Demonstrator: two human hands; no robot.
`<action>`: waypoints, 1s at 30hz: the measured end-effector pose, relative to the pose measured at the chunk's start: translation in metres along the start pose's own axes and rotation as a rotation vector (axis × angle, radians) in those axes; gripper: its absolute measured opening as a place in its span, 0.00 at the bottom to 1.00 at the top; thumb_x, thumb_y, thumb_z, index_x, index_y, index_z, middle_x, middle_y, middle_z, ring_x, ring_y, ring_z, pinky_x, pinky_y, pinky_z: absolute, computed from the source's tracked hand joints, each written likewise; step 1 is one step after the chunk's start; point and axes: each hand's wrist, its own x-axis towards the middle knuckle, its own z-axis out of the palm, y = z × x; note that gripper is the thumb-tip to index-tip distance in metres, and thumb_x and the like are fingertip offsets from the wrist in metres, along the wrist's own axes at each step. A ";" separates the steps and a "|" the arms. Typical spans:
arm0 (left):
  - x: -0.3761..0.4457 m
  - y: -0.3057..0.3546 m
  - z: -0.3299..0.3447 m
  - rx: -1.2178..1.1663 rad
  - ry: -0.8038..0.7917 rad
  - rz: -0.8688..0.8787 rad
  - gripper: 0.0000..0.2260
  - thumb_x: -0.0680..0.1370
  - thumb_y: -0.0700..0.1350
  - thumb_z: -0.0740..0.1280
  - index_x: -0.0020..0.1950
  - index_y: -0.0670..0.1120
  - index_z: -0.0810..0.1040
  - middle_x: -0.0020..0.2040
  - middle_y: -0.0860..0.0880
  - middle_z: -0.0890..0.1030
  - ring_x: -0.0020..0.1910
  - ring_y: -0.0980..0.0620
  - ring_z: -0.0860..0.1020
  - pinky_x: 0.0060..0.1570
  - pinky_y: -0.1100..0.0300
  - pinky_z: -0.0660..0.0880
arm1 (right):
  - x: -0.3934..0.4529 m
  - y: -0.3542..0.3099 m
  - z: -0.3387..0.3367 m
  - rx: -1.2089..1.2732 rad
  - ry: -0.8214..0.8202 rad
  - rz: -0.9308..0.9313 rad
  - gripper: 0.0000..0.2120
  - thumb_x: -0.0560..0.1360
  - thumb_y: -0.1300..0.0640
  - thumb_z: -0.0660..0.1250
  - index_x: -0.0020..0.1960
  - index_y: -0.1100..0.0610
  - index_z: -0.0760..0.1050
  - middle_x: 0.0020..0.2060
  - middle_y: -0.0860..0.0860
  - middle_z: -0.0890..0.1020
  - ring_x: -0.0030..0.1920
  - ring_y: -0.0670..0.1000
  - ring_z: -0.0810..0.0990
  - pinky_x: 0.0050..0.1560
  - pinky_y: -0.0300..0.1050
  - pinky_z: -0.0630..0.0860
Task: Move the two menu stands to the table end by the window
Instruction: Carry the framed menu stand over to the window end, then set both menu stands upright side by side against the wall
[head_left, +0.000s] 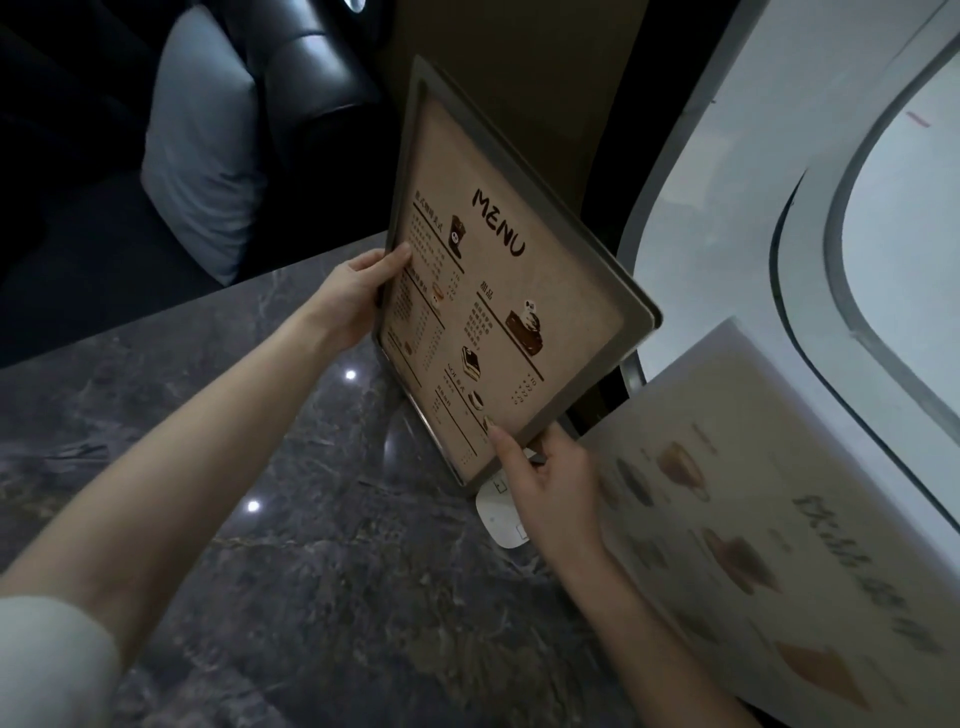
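Note:
A framed menu stand (519, 291) with a tan "MENU" sheet and a grey border hangs tilted above the dark marble table (291, 519), near the window side. My left hand (353, 296) grips its left edge, thumb on the front. My right hand (545, 483) holds its lower corner from below, thumb pressed on the sheet. A second menu stand (769, 519), a clear panel printed with drinks, stands blurred at the right beside the window wall, partly behind my right forearm.
A small white device (498, 514) lies on the table under the held stand's lower corner. The curved white window frame (727, 208) runs along the right. A black sofa with a grey cushion (202, 156) sits beyond the table's far edge.

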 end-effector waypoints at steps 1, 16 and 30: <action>0.000 -0.001 -0.001 0.009 0.001 0.001 0.28 0.70 0.53 0.67 0.65 0.38 0.72 0.51 0.48 0.81 0.48 0.54 0.82 0.44 0.65 0.78 | 0.000 0.000 0.000 -0.003 0.004 -0.004 0.13 0.74 0.56 0.64 0.58 0.58 0.75 0.50 0.41 0.77 0.48 0.35 0.76 0.53 0.38 0.78; -0.051 -0.009 0.034 0.448 0.226 0.046 0.21 0.78 0.48 0.61 0.71 0.48 0.64 0.65 0.49 0.74 0.63 0.49 0.74 0.57 0.58 0.74 | 0.001 -0.010 -0.008 -0.261 -0.106 -0.001 0.17 0.77 0.53 0.60 0.64 0.59 0.68 0.61 0.54 0.78 0.58 0.49 0.77 0.50 0.34 0.73; -0.138 0.021 0.101 0.772 0.124 0.011 0.13 0.77 0.47 0.62 0.56 0.41 0.79 0.56 0.42 0.81 0.53 0.46 0.80 0.55 0.52 0.76 | -0.039 -0.086 -0.051 -0.507 -0.361 -0.001 0.19 0.76 0.55 0.62 0.66 0.55 0.67 0.64 0.53 0.75 0.62 0.52 0.74 0.53 0.42 0.73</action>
